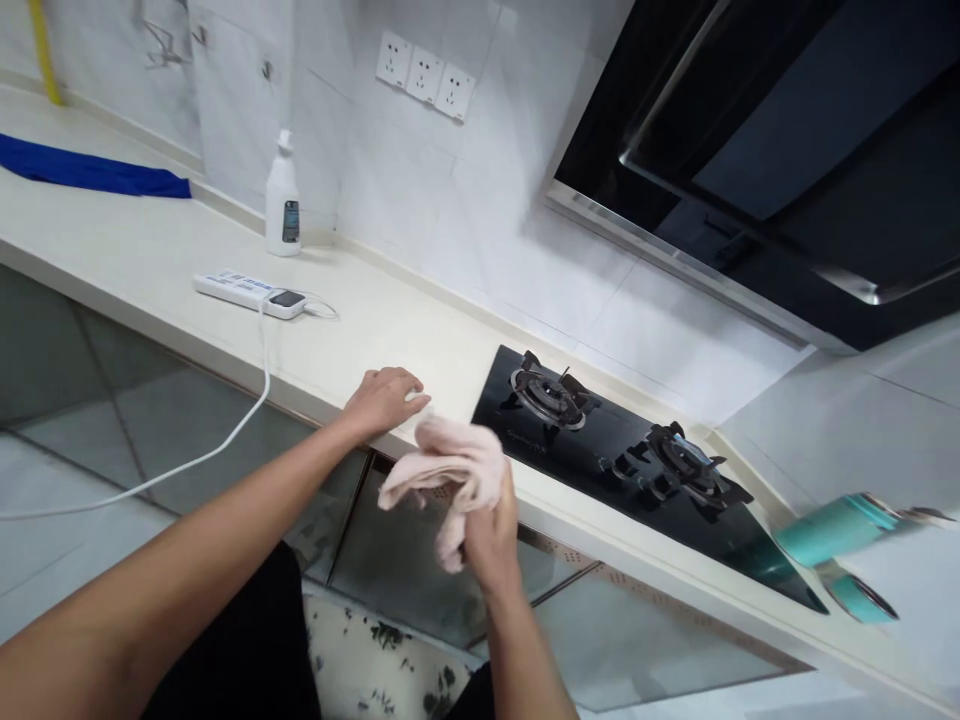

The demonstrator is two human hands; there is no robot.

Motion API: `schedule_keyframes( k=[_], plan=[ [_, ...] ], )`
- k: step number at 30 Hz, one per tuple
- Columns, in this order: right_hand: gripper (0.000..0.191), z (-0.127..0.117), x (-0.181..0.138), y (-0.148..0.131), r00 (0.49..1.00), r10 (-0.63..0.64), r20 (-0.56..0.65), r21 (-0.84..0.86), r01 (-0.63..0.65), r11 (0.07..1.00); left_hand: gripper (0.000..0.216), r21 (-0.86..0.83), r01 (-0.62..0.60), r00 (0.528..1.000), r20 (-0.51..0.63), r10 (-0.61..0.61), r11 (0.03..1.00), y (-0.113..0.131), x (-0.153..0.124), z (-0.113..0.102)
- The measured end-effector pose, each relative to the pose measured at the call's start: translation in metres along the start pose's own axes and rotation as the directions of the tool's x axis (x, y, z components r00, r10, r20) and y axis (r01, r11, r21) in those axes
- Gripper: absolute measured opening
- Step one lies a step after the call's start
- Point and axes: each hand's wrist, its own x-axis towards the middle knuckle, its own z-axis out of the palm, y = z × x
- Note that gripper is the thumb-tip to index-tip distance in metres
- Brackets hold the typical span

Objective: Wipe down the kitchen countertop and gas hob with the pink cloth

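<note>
R. hand (493,535) grasps a bunched pale pink cloth (457,460), fingers closed on it; cloth is at the front edge of the countertop (420,330), L. of the hob's near corner as viewed, its folds hanging down. Contact betw. cloth & counter edge: cannot tell. L. hand (382,402) is at the counter edge, just beside cloth, fingers bent; cannot tell if it grips anything. Blk. gas hob (607,428), 2 burners, set in counter to R. of both hands. Teal canister (836,530) at hob's far R. end, blurred. White spray btl. (282,205) upright near wall, L. side. Wht. power strip (232,290) lies in front of btl., w/ white cable (266,375) running over counter edge. Blue cloth (90,170) flat at far L. Triple socket (424,74) on wall above.
</note>
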Motion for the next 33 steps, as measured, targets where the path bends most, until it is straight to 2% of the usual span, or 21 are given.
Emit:
schedule_keyframes(
  k=[3, 6, 9, 11, 13, 14, 15, 17, 19, 23, 26, 28, 30, 33],
  plan=[
    [0.057, -0.027, 0.034, 0.016, 0.988, 0.129, -0.087, 0.056, -0.124, 0.991, 0.04, -0.009, 0.006, 1.0, -0.015, -0.007, 1.0, 0.001, -0.002, 0.0],
    [0.064, -0.071, 0.058, 0.054, 0.974, 0.127, -0.185, -0.174, -0.16, 0.972, 0.038, -0.015, -0.005, 0.999, -0.033, 0.005, 1.0, 0.0, -0.003, 0.001],
    [0.06, -0.12, 0.059, 0.088, 0.961, 0.088, -0.263, -0.417, -0.196, 0.888, 0.037, -0.021, -0.016, 0.999, -0.036, 0.015, 1.0, -0.001, -0.003, 0.003],
    [0.063, -0.144, 0.052, 0.094, 0.933, 0.088, -0.35, -0.445, -0.248, 0.86, 0.038, -0.028, -0.015, 0.999, -0.033, 0.014, 0.999, -0.002, -0.003, 0.005],
    [0.066, -0.153, 0.044, 0.087, 0.887, 0.048, -0.459, -0.427, -0.268, 0.864, 0.038, -0.036, -0.014, 0.999, -0.03, 0.013, 0.999, -0.002, -0.003, 0.005],
    [0.064, -0.15, 0.041, 0.08, 0.879, 0.012, -0.476, -0.435, -0.247, 0.866, 0.039, -0.039, -0.014, 1.0, -0.028, 0.013, 0.999, -0.002, -0.003, 0.005],
    [0.061, -0.143, 0.039, 0.073, 0.893, -0.026, -0.448, -0.462, -0.207, 0.862, 0.039, -0.041, -0.014, 1.0, -0.026, 0.013, 0.999, -0.002, -0.003, 0.005],
    [0.056, -0.116, 0.036, 0.059, 0.962, -0.08, -0.263, -0.572, -0.089, 0.815, 0.039, -0.04, -0.016, 1.0, -0.023, 0.016, 0.999, -0.002, -0.003, 0.005],
    [0.052, -0.081, 0.034, 0.048, 0.993, -0.103, -0.053, -0.69, 0.038, 0.723, 0.039, -0.033, -0.019, 0.999, -0.026, 0.018, 0.999, -0.001, -0.003, 0.005],
    [0.047, -0.011, 0.033, 0.032, 0.973, -0.208, 0.103, -0.782, 0.209, 0.587, 0.039, -0.015, -0.021, 0.999, -0.033, 0.02, 1.0, 0.001, -0.004, 0.005],
    [0.059, 0.027, 0.036, 0.018, 0.938, -0.233, 0.256, -0.77, 0.343, 0.538, 0.04, -0.015, -0.007, 1.0, -0.029, 0.007, 1.0, 0.001, -0.004, 0.002],
    [0.066, 0.043, 0.039, 0.011, 0.92, -0.215, 0.329, -0.765, 0.393, 0.51, 0.042, -0.036, 0.006, 1.0, -0.019, -0.006, 0.999, 0.0, -0.004, 0.0],
    [0.067, 0.051, 0.04, 0.012, 0.912, -0.211, 0.351, -0.762, 0.409, 0.502, 0.045, -0.051, 0.012, 1.0, -0.001, -0.012, 0.999, -0.002, -0.002, -0.003],
    [0.065, 0.042, 0.033, 0.028, 0.892, -0.283, 0.351, -0.741, 0.45, 0.499, 0.049, -0.029, 0.016, 0.999, 0.028, -0.015, 0.999, -0.008, 0.002, -0.004]
  ],
)
